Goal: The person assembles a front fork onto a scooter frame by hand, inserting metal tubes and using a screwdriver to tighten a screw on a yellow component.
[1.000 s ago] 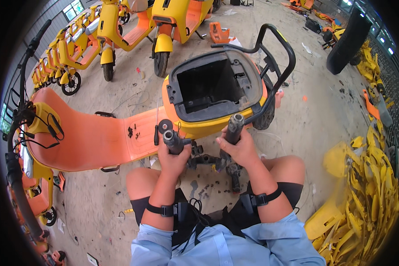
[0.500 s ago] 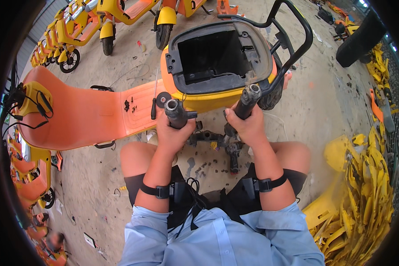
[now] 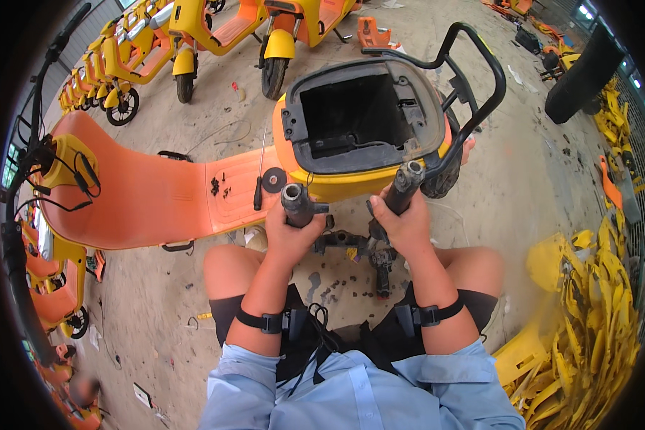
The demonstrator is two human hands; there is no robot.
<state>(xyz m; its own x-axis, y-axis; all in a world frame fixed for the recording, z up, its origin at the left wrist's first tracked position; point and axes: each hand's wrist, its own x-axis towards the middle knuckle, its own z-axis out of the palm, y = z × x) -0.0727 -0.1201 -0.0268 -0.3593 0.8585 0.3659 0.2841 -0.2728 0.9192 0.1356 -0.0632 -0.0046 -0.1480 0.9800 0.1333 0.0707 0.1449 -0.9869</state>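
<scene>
My left hand (image 3: 292, 234) is wrapped round a black metal tube (image 3: 297, 204) with a hollow, worn end and a short side stub. My right hand (image 3: 407, 221) grips a similar black tube (image 3: 406, 185), its open end tilted up and to the right. Both tubes are held side by side between my knees and the scooter. Below and between them lies a dark crosspiece (image 3: 337, 241); whether it joins the tubes I cannot tell. A power tool (image 3: 383, 276), dark and partly in shadow, is on the floor just under it.
An orange and yellow scooter (image 3: 150, 193) stands across in front, its black seat bin (image 3: 351, 107) uncovered. On its footboard are a screwdriver (image 3: 259, 188), a dark disc (image 3: 274, 180) and several screws (image 3: 218, 184). Yellow panels (image 3: 580, 337) are heaped at right; more scooters (image 3: 186, 61) stand behind.
The view has shifted, so the scooter and both hands sit slightly lower and farther right in the picture. Both hands keep their hold on the tubes.
</scene>
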